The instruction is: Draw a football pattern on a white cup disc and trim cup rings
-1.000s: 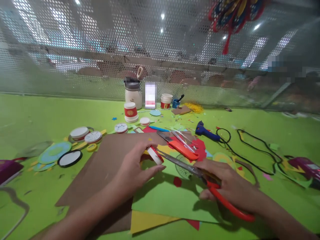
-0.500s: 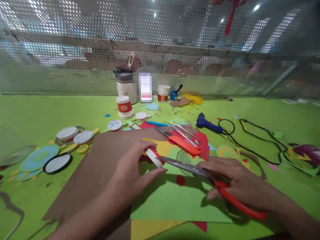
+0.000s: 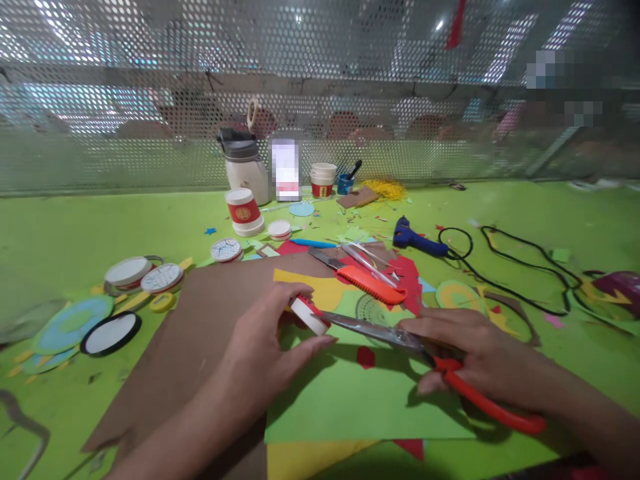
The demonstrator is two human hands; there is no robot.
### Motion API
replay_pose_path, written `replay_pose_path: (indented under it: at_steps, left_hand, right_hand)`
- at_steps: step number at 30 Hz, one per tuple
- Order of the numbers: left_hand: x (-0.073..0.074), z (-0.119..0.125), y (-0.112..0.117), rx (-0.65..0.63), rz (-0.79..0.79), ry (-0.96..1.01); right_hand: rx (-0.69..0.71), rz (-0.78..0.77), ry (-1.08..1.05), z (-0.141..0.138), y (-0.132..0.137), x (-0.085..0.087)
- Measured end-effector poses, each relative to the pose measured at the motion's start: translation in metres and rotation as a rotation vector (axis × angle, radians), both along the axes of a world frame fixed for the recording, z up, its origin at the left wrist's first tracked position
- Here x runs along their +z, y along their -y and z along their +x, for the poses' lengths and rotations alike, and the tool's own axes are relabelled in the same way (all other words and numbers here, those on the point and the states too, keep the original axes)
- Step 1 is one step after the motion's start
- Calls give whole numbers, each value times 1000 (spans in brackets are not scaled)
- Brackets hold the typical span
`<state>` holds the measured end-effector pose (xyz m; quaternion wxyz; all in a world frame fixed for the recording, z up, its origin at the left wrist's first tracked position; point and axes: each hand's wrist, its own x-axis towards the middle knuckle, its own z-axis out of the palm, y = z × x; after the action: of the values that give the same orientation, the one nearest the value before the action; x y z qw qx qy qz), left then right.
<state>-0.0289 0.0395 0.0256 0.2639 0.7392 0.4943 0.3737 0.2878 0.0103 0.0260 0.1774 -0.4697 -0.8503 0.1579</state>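
We work over the green table (image 3: 75, 220), strewn with paper scraps. At centre left lies a big brown sheet (image 3: 200, 320). A green sheet (image 3: 345, 400) overlaps its near right part, and a yellow sheet (image 3: 305, 460) shows from under that at the near edge.

Our left hand (image 3: 260, 360) hovers where brown meets green. Our right hand (image 3: 480, 363) sits to the right, low over the paper. Its fingers are curled shut around the red handles of the scissors (image 3: 380, 331), with the forefinger laid forward along the top. The blades point left and look nearly closed, and their tips reach the white-and-red round piece (image 3: 309, 315). That piece sits at the centre of the scene, tilted and raised off the sheets. Our left forefinger on its far side and thumb on its near side clamp it.

To cut this well, we judge that the left pads should stay on the rim, away from the blade line. The piece should turn into the scissors rather than the scissors twisting. Short bites near the tips ought to suit so small a thing.

The orange utility knife (image 3: 370, 285) lies just beyond the blades, so we would keep our wrist from sweeping that way.
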Motion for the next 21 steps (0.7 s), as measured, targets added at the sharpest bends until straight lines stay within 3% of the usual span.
replay_pose_path:
  at_steps: [14,21]
  left_hand:
    - [10,2,0,-2,-55,-30]
    - [-2,1,-2,14,49,-23]
  right_hand:
    - [56,93,11,0,0,1]
    - [33,82,33,-1,2,-1]
